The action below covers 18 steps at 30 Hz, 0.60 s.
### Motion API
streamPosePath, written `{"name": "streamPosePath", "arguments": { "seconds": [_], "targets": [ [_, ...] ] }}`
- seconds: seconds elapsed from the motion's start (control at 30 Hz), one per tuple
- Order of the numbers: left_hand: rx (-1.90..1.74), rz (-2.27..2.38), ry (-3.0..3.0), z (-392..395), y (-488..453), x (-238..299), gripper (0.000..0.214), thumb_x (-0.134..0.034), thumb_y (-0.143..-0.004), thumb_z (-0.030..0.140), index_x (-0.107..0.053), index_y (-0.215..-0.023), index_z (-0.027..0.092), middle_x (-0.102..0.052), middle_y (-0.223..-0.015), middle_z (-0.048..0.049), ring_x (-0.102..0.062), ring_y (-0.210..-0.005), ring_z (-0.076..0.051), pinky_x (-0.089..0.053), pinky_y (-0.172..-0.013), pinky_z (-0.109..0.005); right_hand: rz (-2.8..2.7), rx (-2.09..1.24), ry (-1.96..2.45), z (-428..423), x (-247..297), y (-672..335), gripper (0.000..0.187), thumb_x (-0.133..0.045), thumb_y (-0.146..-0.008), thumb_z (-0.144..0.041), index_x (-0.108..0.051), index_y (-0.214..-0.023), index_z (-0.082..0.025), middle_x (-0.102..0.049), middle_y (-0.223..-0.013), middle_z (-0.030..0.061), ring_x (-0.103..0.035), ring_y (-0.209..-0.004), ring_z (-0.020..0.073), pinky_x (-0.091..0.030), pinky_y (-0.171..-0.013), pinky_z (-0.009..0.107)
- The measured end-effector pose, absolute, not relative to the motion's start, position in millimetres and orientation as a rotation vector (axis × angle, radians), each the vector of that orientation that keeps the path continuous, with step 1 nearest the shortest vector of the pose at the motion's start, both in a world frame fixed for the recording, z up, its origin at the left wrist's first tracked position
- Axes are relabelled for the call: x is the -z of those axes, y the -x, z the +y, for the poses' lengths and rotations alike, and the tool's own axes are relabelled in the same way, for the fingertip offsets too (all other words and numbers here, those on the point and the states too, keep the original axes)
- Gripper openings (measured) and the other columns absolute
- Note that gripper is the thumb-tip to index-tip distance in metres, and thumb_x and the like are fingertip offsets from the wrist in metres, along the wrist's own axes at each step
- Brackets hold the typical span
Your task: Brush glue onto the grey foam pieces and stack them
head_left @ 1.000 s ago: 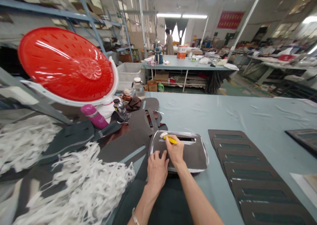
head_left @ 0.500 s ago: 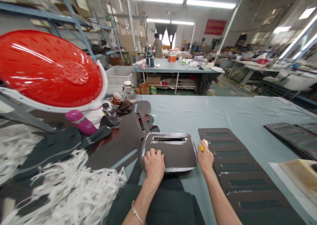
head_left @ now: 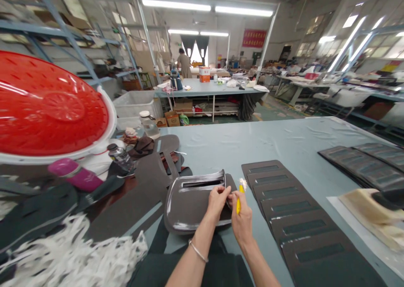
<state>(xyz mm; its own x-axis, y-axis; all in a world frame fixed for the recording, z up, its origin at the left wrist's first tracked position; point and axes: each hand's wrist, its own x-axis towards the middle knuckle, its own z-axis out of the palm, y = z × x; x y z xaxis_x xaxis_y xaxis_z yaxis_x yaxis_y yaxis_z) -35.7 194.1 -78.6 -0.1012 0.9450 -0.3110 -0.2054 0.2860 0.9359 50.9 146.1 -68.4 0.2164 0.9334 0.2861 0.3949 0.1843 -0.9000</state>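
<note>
Grey-brown top panel [head_left: 191, 209]: it sits right in front of the person on the pale blue table [head_left: 217, 139], with whitish smears [head_left: 185, 227] along its rim and around its long slot [head_left: 202, 184]; its right end curls up, and a lower panel [head_left: 232, 184] shows underneath.
Left hand [head_left: 217, 203]: fingertips and thumb pinch that curled right edge; a bracelet [head_left: 198, 251] circles the wrist.
Right hand [head_left: 242, 219]: closed round the yellow-handled brush [head_left: 239, 205], knuckles close beside the left fingertips; whether it touches the panel edge too, one cannot tell.
Brush head: whitish, pointing up and away from the person, just left of the slotted row.
Slotted row [head_left: 284, 203]: overlapping dark panels run down the table to the right, pale marks on several edges.
Far right: a dark stack [head_left: 356, 165] lies beyond a white sheet [head_left: 342, 211].
Left side: white strips [head_left: 94, 253] heap up in front; behind them come a pink bottle [head_left: 75, 174], a clear bottle [head_left: 120, 155] and a big red basin [head_left: 59, 106].
Background: a co-worker [head_left: 184, 63] stands behind another table [head_left: 189, 89], near an orange-and-white box [head_left: 204, 74].
</note>
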Motion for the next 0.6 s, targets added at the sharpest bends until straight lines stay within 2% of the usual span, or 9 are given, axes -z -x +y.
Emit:
{"name": "streamPosePath", "arguments": {
  "seconds": [0.07,0.17,0.33,0.47,0.6],
  "targets": [
    [-1.183,1.235,-0.731,187.3,54.7,72.3,0.038,-0.07,-0.062,0.043,-0.063,-0.081,0.011,-0.066,-0.071,-0.0053,-0.061,-0.064,-0.016,-0.047,-0.059,-0.025,-1.33,-0.645,1.408,145.9,73.2,-46.6,0.03,-0.033,-0.093,-0.044,-0.051,-0.096,-0.019,-0.063,-0.084,0.005,-0.061,-0.075,0.016,-0.047,-0.068,0.024],
    [-1.327,1.126,-0.577,166.8,102.7,48.6,0.036,-0.069,-0.065,0.036,-0.062,-0.089,0.01,-0.068,-0.078,-0.0064,-0.063,-0.068,-0.016,-0.049,-0.061,-0.024,-1.432,-0.577,1.489,150.4,92.3,-45.8,0.031,-0.034,-0.092,-0.046,-0.051,-0.089,-0.02,-0.059,-0.077,0.0038,-0.058,-0.068,0.016,-0.044,-0.065,0.025],
    [-1.509,1.045,-0.489,100.2,174.8,-33.1,0.043,-0.07,-0.067,0.025,-0.061,-0.107,0.013,-0.071,-0.091,-0.0059,-0.066,-0.076,-0.016,-0.053,-0.066,-0.022,-1.619,-0.522,1.511,153.5,105.4,-45.9,0.033,-0.04,-0.088,-0.051,-0.052,-0.086,-0.02,-0.057,-0.079,0.0056,-0.055,-0.073,0.0194,-0.04,-0.069,0.029],
    [-1.496,0.948,-0.506,34.7,178.0,-90.9,0.047,-0.068,-0.067,0.022,-0.059,-0.113,0.016,-0.071,-0.089,-0.006,-0.068,-0.075,-0.02,-0.056,-0.067,-0.029,-1.448,-0.834,1.471,140.7,69.5,-29.8,0.036,-0.049,-0.081,-0.057,-0.047,-0.086,-0.022,-0.054,-0.074,0.0001,-0.052,-0.064,0.0163,-0.039,-0.065,0.028],
    [-1.549,0.875,-0.481,-9.0,165.7,-109.8,0.046,-0.065,-0.067,0.024,-0.059,-0.112,0.016,-0.071,-0.088,-0.0061,-0.068,-0.078,-0.024,-0.057,-0.073,-0.035,-1.098,-1.297,1.138,108.6,26.9,-11.8,0.04,-0.054,-0.077,-0.061,-0.046,-0.086,-0.023,-0.055,-0.079,-0.0012,-0.052,-0.069,0.0145,-0.042,-0.063,0.025]
  ]
}}
